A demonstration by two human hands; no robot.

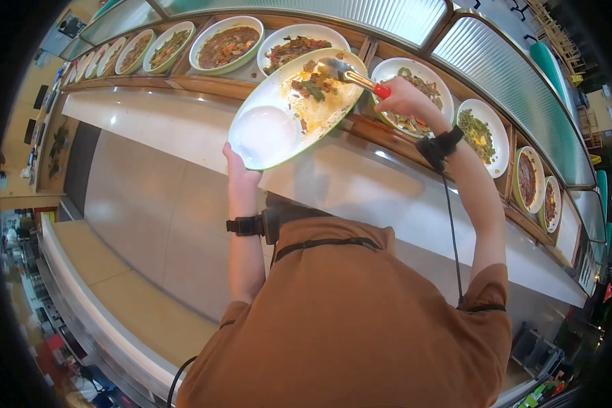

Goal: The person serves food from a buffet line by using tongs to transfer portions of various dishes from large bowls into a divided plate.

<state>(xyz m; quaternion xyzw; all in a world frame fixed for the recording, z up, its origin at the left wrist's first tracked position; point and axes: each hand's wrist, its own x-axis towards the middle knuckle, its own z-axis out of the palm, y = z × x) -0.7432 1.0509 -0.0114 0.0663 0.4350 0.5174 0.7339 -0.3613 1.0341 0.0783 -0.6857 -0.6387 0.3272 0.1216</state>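
Note:
My left hand (241,165) grips the near left rim of a large white oval dish (260,112) with a green edge, held tilted above the counter. Oily food scraps (314,90) with green pieces lie toward its far right end; the near left end is mostly bare and wet-looking. My right hand (406,99) is closed round the red handle of a metal serving spoon (350,73). The spoon's bowl is inside the dish, at the scraps. Behind the held dish, and partly hidden by it, is a dish of dark stir-fried food (294,52).
A row of filled dishes stands in the wooden counter frame, among them a brown stew (228,46), mixed vegetables (418,85) and green beans with egg (479,132). Ribbed glass panels (506,71) rise behind. A white ledge (183,126) runs along the front.

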